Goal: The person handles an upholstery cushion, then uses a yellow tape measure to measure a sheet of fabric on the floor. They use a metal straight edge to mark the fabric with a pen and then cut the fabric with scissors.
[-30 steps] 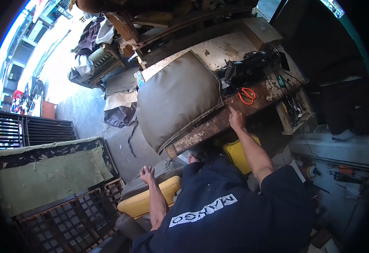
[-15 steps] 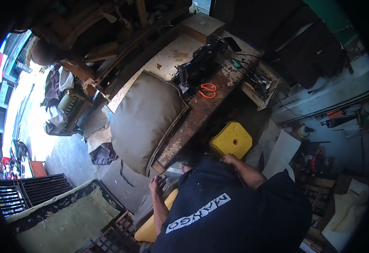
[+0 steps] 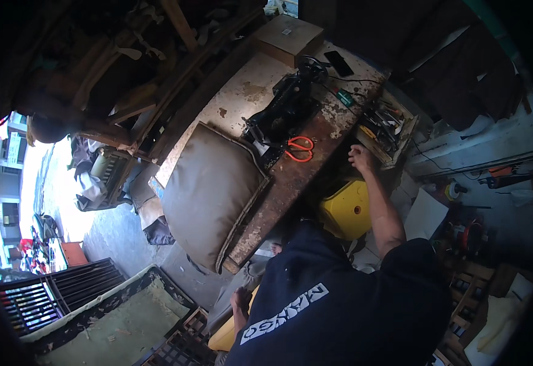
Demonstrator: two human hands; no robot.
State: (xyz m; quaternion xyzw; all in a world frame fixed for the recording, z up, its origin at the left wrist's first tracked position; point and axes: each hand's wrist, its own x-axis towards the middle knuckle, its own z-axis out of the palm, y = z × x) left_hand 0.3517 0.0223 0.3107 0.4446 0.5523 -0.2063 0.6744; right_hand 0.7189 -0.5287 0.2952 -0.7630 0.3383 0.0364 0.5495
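Note:
My right hand (image 3: 361, 158) is raised beside the front edge of the worktable, next to an open drawer (image 3: 396, 156) of small tools. Its fingers are loosely bent and apart, and nothing shows in them. Low by my lap, my left hand (image 3: 240, 300) has its fingers curled in, with no object visible. A stuffed grey-brown cushion (image 3: 214, 189) with a piped edge lies on the table, hanging over its near left corner. Behind it stands a black sewing machine (image 3: 285, 107). Orange-handled scissors (image 3: 300, 149) rest right of the machine.
A yellow stool (image 3: 346, 210) stands under the table's right side. A phone (image 3: 338, 63) and a cardboard box (image 3: 289, 38) sit at the table's far end. A green-topped frame (image 3: 120, 323) lies at lower left. Wooden furniture frames (image 3: 157, 116) are stacked behind the table.
My right hand has gone from above the yellow stool up and right to the drawer. My left hand has dropped lower toward my lap. The view has shifted slightly.

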